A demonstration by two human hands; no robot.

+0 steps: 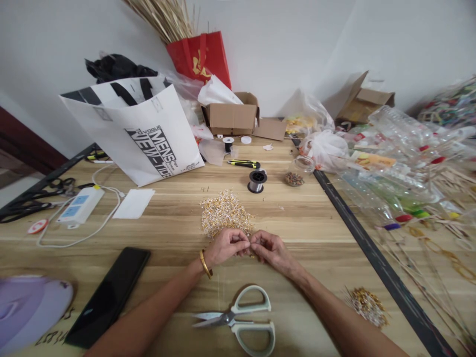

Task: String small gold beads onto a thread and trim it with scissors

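My left hand [232, 243] and my right hand [269, 248] meet at the fingertips, thumb and forefinger of each pinched together. What they hold is too small to make out; a small gold speck shows just below the fingers. Right behind my left hand lies a loose pile of gold and clear beads [225, 212]. A gold bangle [204, 264] circles my left wrist. Nearer to me, between my forearms, rest scissors with pale handles [238, 320], their blades slightly apart and pointing left.
Beyond the pile stand a wire spool [257, 182], a utility knife [243, 163] and a jar lying with beads [295, 178]. A phone [109, 297] and power strip [82, 206] lie left. A beaded bundle [367, 306] sits beside my right forearm; plastic bottles [394, 173] crowd the right.
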